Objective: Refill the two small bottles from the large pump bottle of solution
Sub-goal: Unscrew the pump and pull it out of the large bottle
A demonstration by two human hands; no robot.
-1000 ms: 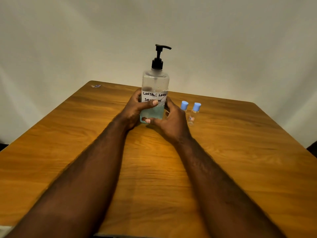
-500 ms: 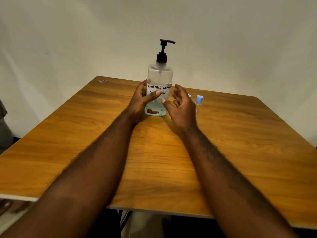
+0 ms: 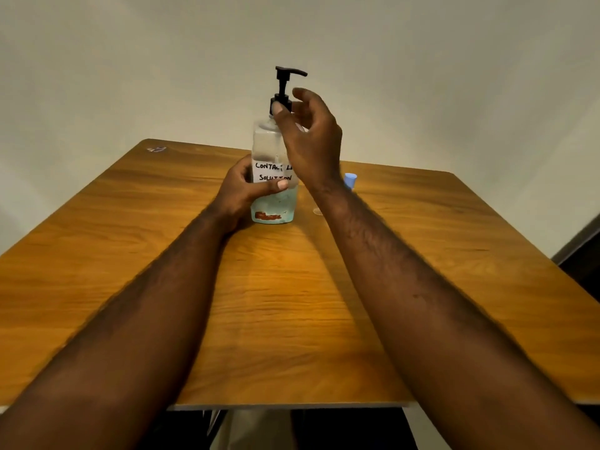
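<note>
The large clear pump bottle stands upright on the wooden table, with blue liquid low inside and a white handwritten label. My left hand is wrapped around its body at label height. My right hand is raised beside the bottle's neck. Its thumb touches the black pump collar and its fingers are curled and apart, below the spout. One small bottle shows only its blue cap behind my right wrist. The other small bottle is hidden by that arm.
A small sticker lies at the table's far left corner. The table's near edge is in view at the bottom, with dark floor below it. A dark object stands past the right edge. A plain wall is behind.
My right hand has left the bottle's lower body and risen to the pump collar. My left hand still holds the bottle. The view has pulled back, and my right arm now hides one small bottle.
</note>
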